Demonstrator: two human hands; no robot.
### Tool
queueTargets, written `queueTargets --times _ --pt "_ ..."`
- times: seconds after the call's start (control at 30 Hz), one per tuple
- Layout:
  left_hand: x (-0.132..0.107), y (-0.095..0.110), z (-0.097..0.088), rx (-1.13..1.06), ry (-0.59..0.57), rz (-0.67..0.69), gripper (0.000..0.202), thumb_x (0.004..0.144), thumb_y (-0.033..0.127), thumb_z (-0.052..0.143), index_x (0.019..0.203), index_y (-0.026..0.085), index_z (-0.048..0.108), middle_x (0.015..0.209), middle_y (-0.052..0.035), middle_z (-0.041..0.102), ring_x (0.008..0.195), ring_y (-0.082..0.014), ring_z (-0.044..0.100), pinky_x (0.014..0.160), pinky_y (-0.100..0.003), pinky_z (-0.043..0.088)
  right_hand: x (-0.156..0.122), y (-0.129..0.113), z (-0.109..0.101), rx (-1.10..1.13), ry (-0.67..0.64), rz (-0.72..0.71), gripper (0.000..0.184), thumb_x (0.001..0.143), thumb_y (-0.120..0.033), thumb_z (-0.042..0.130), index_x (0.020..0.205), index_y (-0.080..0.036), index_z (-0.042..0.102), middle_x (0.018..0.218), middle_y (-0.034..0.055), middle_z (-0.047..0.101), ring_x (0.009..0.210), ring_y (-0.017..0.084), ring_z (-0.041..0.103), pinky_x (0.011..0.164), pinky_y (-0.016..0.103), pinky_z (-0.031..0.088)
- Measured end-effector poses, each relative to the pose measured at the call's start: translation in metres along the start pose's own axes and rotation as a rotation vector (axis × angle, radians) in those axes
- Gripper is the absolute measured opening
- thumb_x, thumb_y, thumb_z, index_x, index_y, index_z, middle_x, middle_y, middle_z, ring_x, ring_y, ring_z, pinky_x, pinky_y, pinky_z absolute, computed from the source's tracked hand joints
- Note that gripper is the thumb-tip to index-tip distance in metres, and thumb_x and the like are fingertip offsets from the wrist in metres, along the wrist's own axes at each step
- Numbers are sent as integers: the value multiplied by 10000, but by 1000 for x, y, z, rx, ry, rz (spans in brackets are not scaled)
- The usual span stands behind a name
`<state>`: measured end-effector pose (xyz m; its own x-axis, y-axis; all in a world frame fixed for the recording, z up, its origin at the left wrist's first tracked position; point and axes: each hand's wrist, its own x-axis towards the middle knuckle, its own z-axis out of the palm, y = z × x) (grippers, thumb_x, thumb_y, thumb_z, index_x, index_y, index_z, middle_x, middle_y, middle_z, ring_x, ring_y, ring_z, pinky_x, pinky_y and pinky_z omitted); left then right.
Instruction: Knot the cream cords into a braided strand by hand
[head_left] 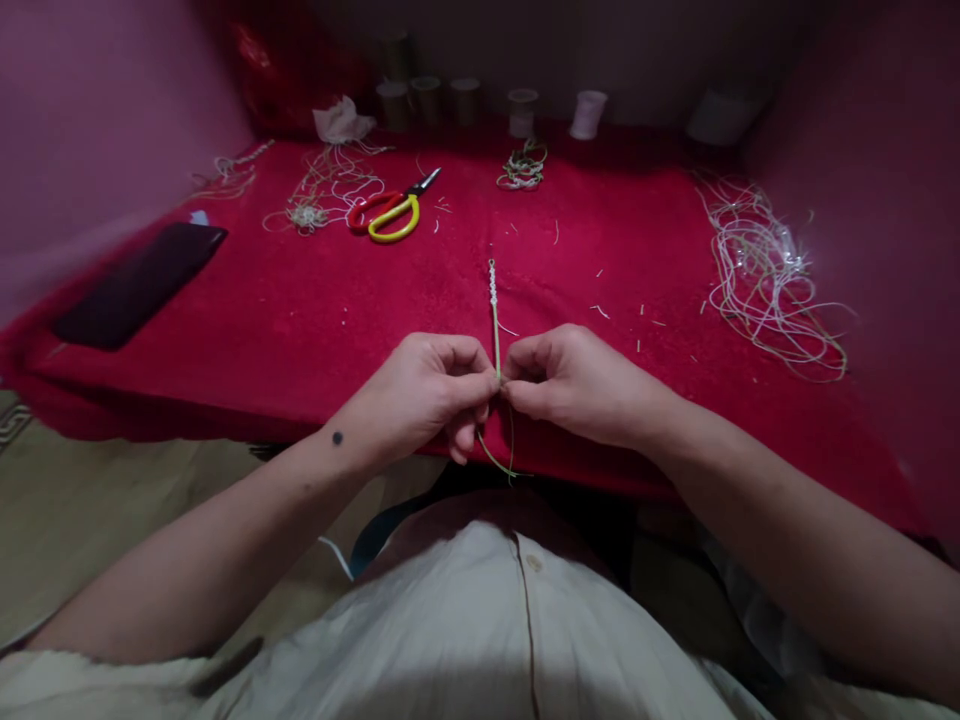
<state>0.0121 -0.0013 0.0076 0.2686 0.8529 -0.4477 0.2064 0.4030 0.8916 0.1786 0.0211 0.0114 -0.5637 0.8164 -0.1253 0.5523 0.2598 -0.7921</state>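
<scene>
A thin green cord (496,335) runs straight down the red cloth, and its far end is a white knotted braid (493,283) with a small loop at the tip. My left hand (450,385) pinches the near part of the cord between thumb and forefinger. Meeting it from the other side, my right hand (555,385) has its thumb and forefinger closed at the same spot on the cord. Loose cord ends (495,462) hang below the fingers past the table edge. The exact point of the pinch is hidden by the fingertips.
Scissors with red and yellow handles (394,215) lie beyond my left hand. A dark flat case (142,285) sits at left. Tangled cords (757,275) lie at right, more (322,190) at back left. Thread spools (523,112) stand along the back; cord scraps dot the red cloth (420,290).
</scene>
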Motion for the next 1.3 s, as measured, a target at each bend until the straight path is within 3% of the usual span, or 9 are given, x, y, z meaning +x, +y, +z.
queueTargets --times 0.13,0.27,0.43,0.6,0.63,0.8,0.9,1.03,1.3 --pt "1 2 -2 -24 -42 2 150 781 179 594 641 146 552 487 14 586 299 -72 481 271 -153 377 -25 -10 5 -224 167 -41 140 776 -124 523 681 -139 624 532 -15 504 488 76 404 492 230 262" --pt "2 3 -4 -176 -120 -8 126 774 119 570 653 138 542 644 -31 681 306 -63 500 260 -144 358 -57 -18 28 -293 150 -136 129 801 -125 492 724 -144 593 597 9 552 501 97 433 501 256 257" --pt "1 3 -3 -335 -179 -60 130 815 94 515 693 137 527 659 -33 672 327 -61 498 271 -152 400 -69 -22 49 -372 -124 -107 101 799 -112 507 736 -143 580 672 34 604 513 107 421 489 276 223" --pt "-1 2 -2 -409 -171 -72 125 836 93 511 719 138 524 561 25 591 320 -58 497 299 -157 435 -68 -19 19 -170 -582 -249 173 820 -177 544 652 -151 579 586 -13 577 508 69 410 512 210 309" --pt "-1 2 -2 -410 -170 -72 129 839 93 508 719 138 522 553 28 588 314 -59 498 302 -158 435 -67 -18 13 -152 -539 -248 184 822 -178 541 646 -147 580 576 -12 567 500 67 408 512 207 322" --pt "-2 0 -2 -410 -183 -53 134 846 95 501 722 143 513 528 34 589 315 -74 518 317 -170 438 -49 -14 1 171 143 70 126 856 -147 476 855 -139 601 635 3 573 481 70 474 453 187 364" --pt "-1 -2 -1 -397 -196 -25 131 846 119 522 718 146 520 505 38 586 327 -73 523 357 -177 455 -33 -12 8 600 37 248 143 842 -178 514 981 -161 541 580 -31 556 386 76 467 361 180 374" --pt "0 -6 -2 -344 -201 1 97 836 171 570 746 156 536 524 24 616 378 -89 561 396 -190 479 -19 -9 17 928 -110 295 91 796 -144 533 886 -151 524 653 -2 609 373 80 476 322 207 434" --pt "-1 -8 -4 -274 -173 32 101 796 154 600 719 146 536 541 21 603 368 -100 553 334 -203 474 -9 -3 12 802 -69 351 127 782 -192 609 715 -168 504 443 -92 397 268 39 297 232 158 239"
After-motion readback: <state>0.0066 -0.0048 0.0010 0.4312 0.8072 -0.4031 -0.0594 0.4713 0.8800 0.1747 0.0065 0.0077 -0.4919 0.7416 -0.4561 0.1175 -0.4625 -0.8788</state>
